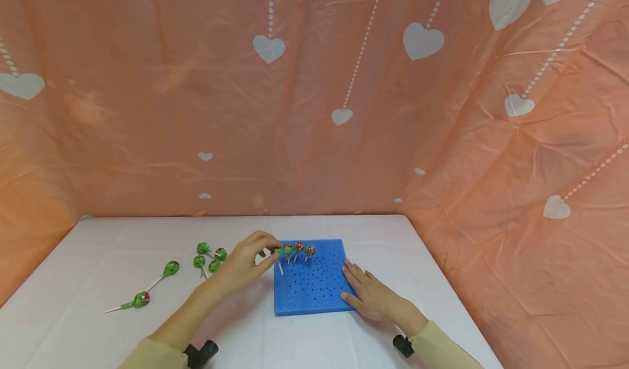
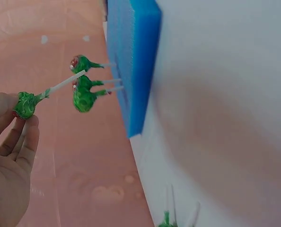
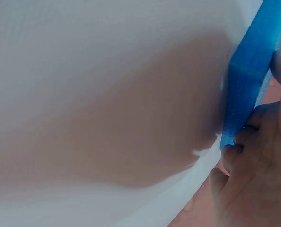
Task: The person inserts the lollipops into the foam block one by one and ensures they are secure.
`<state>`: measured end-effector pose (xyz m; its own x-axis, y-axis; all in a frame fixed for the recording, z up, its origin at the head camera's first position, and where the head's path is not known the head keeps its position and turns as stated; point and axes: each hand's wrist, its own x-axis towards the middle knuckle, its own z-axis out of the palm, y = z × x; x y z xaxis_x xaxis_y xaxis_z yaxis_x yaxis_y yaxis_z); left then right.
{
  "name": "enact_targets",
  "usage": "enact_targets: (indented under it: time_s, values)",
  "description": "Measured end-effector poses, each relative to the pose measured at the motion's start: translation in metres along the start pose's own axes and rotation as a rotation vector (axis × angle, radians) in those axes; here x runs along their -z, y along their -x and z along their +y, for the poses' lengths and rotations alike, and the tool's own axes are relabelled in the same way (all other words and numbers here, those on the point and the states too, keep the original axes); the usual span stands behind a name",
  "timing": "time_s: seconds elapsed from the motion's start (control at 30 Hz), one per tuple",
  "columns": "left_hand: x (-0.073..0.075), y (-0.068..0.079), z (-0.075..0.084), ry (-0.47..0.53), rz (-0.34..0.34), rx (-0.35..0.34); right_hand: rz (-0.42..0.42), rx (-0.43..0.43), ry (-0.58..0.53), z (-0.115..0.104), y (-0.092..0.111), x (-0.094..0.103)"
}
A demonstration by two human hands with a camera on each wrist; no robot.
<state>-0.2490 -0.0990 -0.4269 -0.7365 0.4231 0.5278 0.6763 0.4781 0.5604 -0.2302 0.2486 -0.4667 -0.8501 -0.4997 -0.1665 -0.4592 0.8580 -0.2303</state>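
A lollipop [image 2: 26, 105] in a green wrapper is pinched by its round head in my left hand [image 1: 244, 260]. In the left wrist view its white stick slants away from the fingers, toward the blue foam board [image 1: 314, 298]. Over the board's far left part, the stick points down at the holed top in the head view. Three more lollipops [image 1: 298, 247] stand upright in a row, sticks in the board, just right of the held one. My right hand [image 1: 375, 298] rests flat against the board's right edge with its fingers stretched out.
Left of the board, a cluster of several green lollipops [image 1: 202, 248] lies on the white table [image 1: 393, 238]. Nearer the left front lie two more, a lollipop [image 1: 171, 268] and another lollipop [image 1: 142, 299]. An orange curtain [image 1: 304, 156] with hearts closes off the back.
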Motion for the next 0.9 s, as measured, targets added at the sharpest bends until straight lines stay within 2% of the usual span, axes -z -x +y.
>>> enact_targets:
  time_s: [0.43,0.67,0.9]
  values:
    - [-0.019,-0.032,0.015,0.079,-0.058,-0.002,-0.001,0.002,-0.005,-0.002,0.001,0.001]
    - [-0.032,-0.047,0.021,0.06,-0.087,-0.045,0.006,0.004,0.012,0.001,-0.002,-0.002]
    - [-0.043,-0.059,0.028,0.041,-0.13,-0.049,0.018,0.013,0.001,0.002,-0.002,-0.001]
